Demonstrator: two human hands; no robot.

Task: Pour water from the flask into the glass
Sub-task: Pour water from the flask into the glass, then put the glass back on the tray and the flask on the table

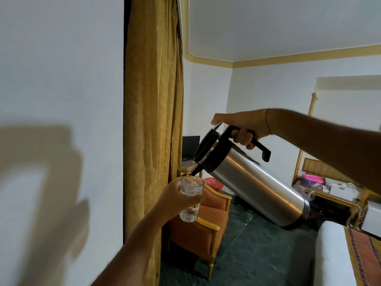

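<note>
Both forearms run out of the picture, the left at the bottom edge, the right at the right edge. The left hand (175,200) hides the near side of the glass (190,200). The right hand (242,129) covers the middle of the flask (255,180) handle. Shelf (329,196) items at right are too small to identify.

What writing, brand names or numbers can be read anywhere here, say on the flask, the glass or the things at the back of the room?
None can be read.
Flask, held tilted by the right hand: plain steel and black plastic, no lettering visible.
Glass, in the left hand: clear, unmarked.
White boxes on the far shelf: any print is too small and blurred to read.
</note>
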